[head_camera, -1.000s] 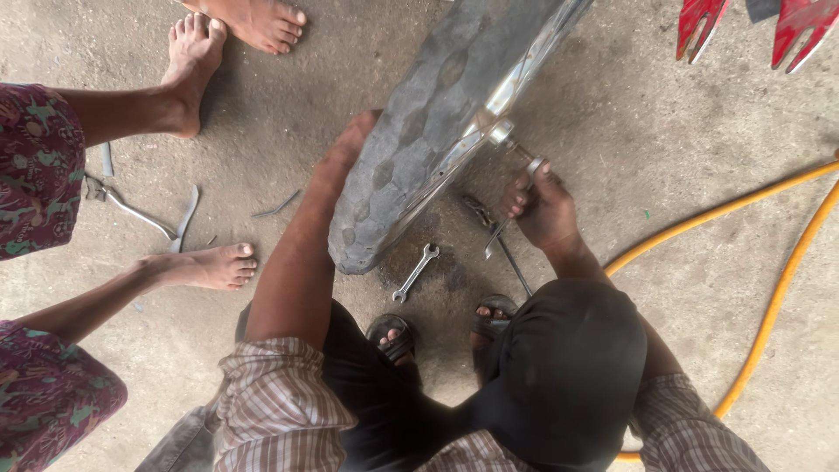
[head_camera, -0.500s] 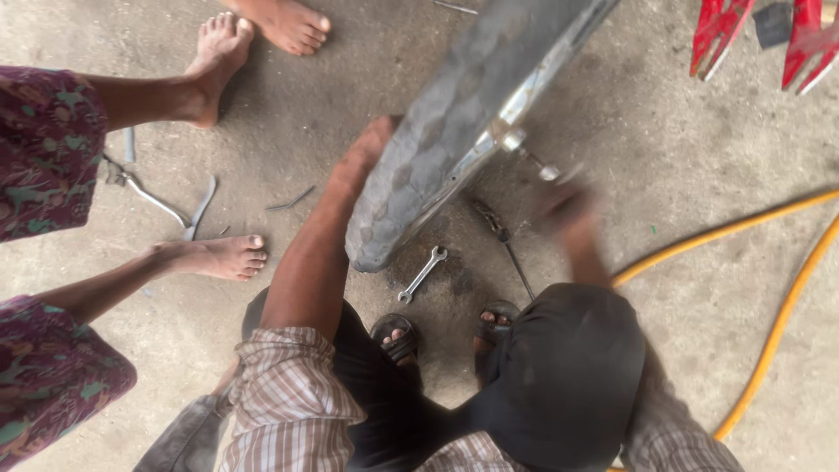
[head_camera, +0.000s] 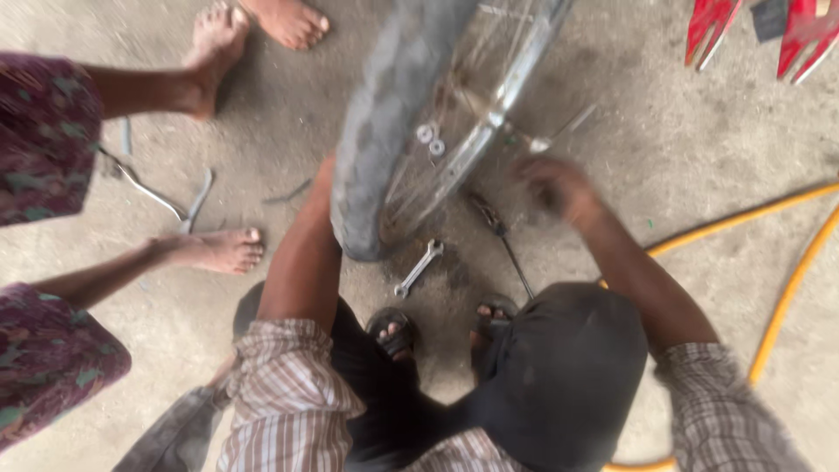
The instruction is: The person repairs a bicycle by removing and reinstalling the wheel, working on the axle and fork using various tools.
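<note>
The wheel (head_camera: 411,131) is standing on the concrete floor (head_camera: 682,157), its tyre running lengthwise from about seven o'clock up toward one o'clock. The left hand (head_camera: 328,175) is lying against the tyre's outer side (its fingers are hidden behind the rubber, so its grip cannot be told). The right hand (head_camera: 555,185), blurred, is hovering at three o'clock of the rim near a thin metal tool (head_camera: 559,131); whether it is closing on anything cannot be told. A wrench (head_camera: 418,268) is lying at six o'clock under the tyre, pointing up-right. A yellow hose (head_camera: 769,262) is curving at right.
</note>
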